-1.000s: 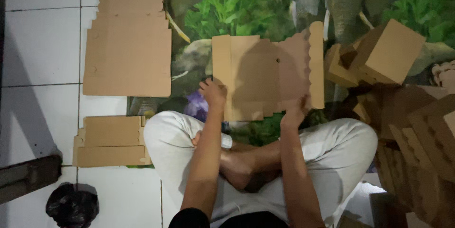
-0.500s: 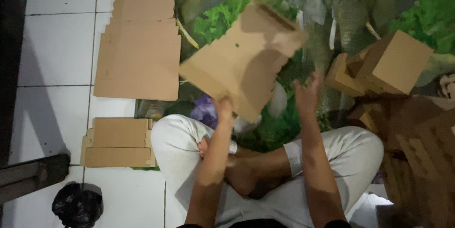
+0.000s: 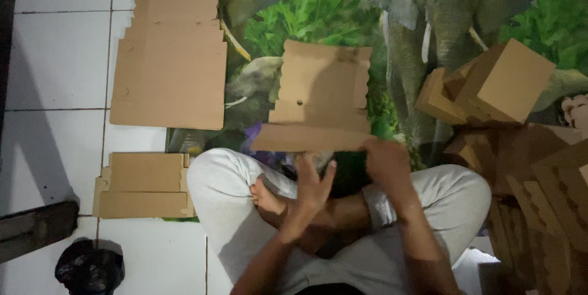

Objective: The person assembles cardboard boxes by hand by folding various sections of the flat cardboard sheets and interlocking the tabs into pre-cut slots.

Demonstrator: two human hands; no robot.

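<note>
- A flat die-cut cardboard blank (image 3: 321,96) is held above the lap, in front of the crossed legs and over the printed elephant mat (image 3: 429,19).
- The blank's near edge is pinched by the right hand (image 3: 387,163), whose fingers are closed on its lower right corner.
- The left hand (image 3: 312,186) is seen just below the same edge, fingers spread apart and pointing up at it; whether the fingertips touch the card cannot be told.
- The blank therefore lies straight ahead of both hands, its folded near flap running left to right across them; the right hand is the nearer, being already on it.
- A stack of larger flat sheets (image 3: 171,56) is laid well to the left on the white tiled floor (image 3: 55,50), with a smaller pile of folded pieces (image 3: 144,185) beside the left knee.
- Assembled boxes (image 3: 505,80) are heaped to the right.
</note>
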